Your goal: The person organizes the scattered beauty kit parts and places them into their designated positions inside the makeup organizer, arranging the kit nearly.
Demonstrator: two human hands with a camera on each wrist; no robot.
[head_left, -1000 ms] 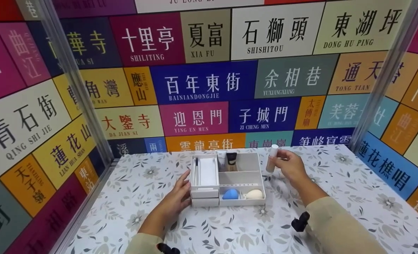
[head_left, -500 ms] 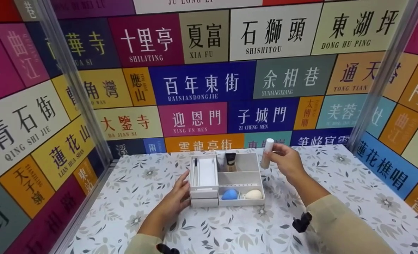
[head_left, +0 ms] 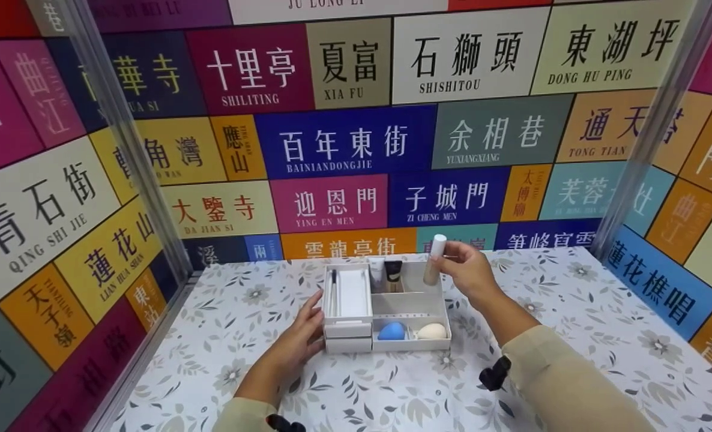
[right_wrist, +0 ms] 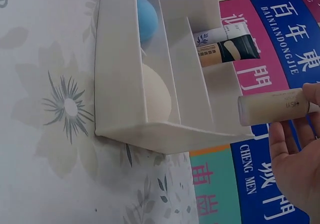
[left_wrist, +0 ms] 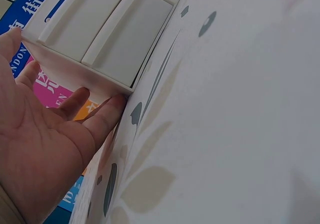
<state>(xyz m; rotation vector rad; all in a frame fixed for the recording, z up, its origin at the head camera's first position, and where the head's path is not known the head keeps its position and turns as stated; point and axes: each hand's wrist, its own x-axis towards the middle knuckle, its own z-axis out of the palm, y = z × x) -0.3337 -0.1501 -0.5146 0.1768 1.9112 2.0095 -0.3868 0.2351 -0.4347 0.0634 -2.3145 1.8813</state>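
My right hand (head_left: 469,273) pinches a foundation bottle (head_left: 431,267) with a white cap and beige contents, holding it nearly upright. In the head view it overlaps the back right compartment of a white makeup organizer (head_left: 413,344); the right wrist view shows the bottle (right_wrist: 272,107) just above the rim. My left hand (head_left: 299,336) rests its fingertips against the organizer's left side, fingers loosely extended. Beside the two small drawers (left_wrist: 130,39), those fingers touch the side wall. A white tube (head_left: 377,273) and a black-capped beige tube (head_left: 394,275) stand in the back compartment.
A blue makeup sponge (head_left: 392,330) and a cream makeup sponge (head_left: 432,331) sit in the front compartment. Slim brushes (head_left: 333,294) lie in the left top tray. Under everything is a floral tablecloth (head_left: 212,336), with a wall of colourful signs (head_left: 344,138) behind.
My right hand has carried the foundation bottle leftward, from beside the organizer to over its back right compartment. The left hand and organizer have stayed in place.
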